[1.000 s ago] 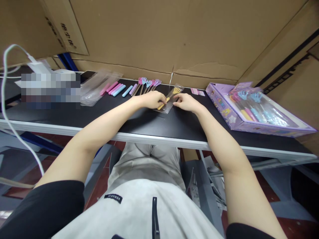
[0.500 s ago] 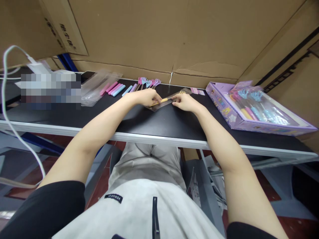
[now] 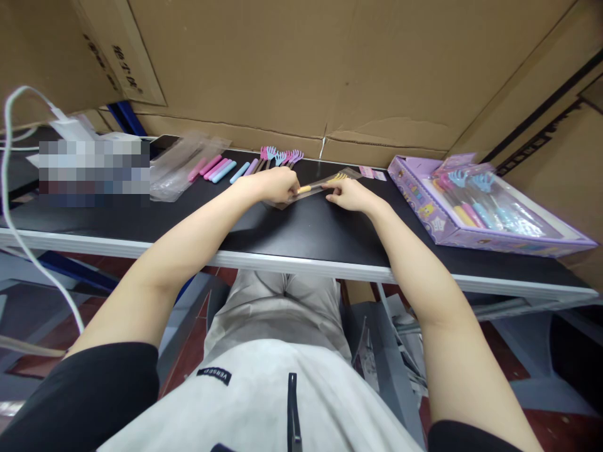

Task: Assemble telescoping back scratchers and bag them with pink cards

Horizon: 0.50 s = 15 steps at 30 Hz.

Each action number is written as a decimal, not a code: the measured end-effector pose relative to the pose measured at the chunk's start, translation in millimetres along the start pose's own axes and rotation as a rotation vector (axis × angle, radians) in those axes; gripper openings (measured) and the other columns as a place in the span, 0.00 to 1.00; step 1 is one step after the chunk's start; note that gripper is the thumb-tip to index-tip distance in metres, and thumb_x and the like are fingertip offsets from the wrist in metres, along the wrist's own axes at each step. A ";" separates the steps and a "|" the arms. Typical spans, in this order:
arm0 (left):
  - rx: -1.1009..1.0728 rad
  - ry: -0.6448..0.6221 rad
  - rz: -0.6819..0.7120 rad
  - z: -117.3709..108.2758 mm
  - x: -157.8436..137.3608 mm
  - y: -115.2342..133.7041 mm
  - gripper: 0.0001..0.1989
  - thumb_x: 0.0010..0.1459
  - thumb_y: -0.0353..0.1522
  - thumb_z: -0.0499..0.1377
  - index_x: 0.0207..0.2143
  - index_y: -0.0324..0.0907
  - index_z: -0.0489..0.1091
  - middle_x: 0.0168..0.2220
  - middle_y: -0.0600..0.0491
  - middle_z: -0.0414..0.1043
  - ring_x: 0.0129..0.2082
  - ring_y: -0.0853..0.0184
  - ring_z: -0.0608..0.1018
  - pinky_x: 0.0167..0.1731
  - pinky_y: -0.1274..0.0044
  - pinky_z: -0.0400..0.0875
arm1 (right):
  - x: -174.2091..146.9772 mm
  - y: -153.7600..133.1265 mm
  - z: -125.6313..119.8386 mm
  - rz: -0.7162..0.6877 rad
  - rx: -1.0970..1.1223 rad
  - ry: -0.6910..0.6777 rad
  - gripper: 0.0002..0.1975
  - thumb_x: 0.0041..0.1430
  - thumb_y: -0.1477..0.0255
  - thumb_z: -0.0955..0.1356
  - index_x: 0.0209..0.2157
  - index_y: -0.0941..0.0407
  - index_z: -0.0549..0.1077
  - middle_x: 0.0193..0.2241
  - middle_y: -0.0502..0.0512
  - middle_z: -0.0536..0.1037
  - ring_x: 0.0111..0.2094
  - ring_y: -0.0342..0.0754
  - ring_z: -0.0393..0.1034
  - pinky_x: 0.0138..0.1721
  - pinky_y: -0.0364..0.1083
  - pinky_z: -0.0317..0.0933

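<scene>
A back scratcher with a yellow handle (image 3: 305, 189) and a yellow claw lies inside a clear plastic bag (image 3: 353, 173) on the black table. My left hand (image 3: 281, 184) is closed on the bag's near-left end, beside the handle; its fingertips are partly hidden. Over the claw end rests my right hand (image 3: 349, 193), index finger stretched along the bag and thumb apart from it. Behind my left hand are several back scratchers with pink, blue and purple claws (image 3: 281, 156). Loose pink and blue handles (image 3: 223, 171) lie to their left.
Empty clear bags (image 3: 176, 172) lie at the left, near a white cable (image 3: 14, 182). Small pink cards (image 3: 372, 172) sit behind my right hand. At the right stands an open purple box (image 3: 440, 229) with bagged back scratchers (image 3: 480, 201). Cardboard (image 3: 292, 69) walls the back.
My left hand has curled tighter at the bag's end, and the bag with the back scratcher has shifted slightly. My right hand has barely moved; its index finger is straighter.
</scene>
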<state>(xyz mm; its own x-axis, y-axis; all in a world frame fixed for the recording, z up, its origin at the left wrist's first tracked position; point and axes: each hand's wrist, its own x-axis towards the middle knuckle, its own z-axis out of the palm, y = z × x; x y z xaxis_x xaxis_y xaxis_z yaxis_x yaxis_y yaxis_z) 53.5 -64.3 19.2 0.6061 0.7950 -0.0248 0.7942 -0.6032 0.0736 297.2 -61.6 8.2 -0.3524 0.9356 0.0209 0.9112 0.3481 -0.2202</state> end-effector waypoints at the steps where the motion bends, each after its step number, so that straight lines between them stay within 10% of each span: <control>1: 0.016 -0.002 -0.029 -0.4 -0.1 0.9 0.25 0.59 0.32 0.62 0.57 0.47 0.85 0.52 0.46 0.87 0.52 0.54 0.86 0.58 0.70 0.76 | 0.3 2.2 -1.0 0.009 -0.007 0.015 0.25 0.70 0.77 0.71 0.66 0.59 0.80 0.40 0.58 0.87 0.40 0.49 0.80 0.50 0.45 0.70; 15: 0.102 -0.019 0.003 -1.1 8.4 -3.9 0.29 0.55 0.35 0.65 0.60 0.48 0.83 0.44 0.47 0.88 0.50 0.52 0.86 0.57 0.69 0.77 | 7.4 29.5 -3.6 0.129 -0.116 0.055 0.23 0.70 0.77 0.70 0.64 0.61 0.81 0.45 0.65 0.88 0.47 0.56 0.83 0.55 0.48 0.72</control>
<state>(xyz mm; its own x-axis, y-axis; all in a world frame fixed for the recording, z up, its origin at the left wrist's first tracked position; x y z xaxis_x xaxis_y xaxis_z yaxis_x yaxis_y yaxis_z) 55.5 -55.3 19.8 0.6081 0.7927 -0.0433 0.7924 -0.6094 -0.0278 322.3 -44.2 5.3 -0.2219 0.9736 0.0535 0.9677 0.2266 -0.1104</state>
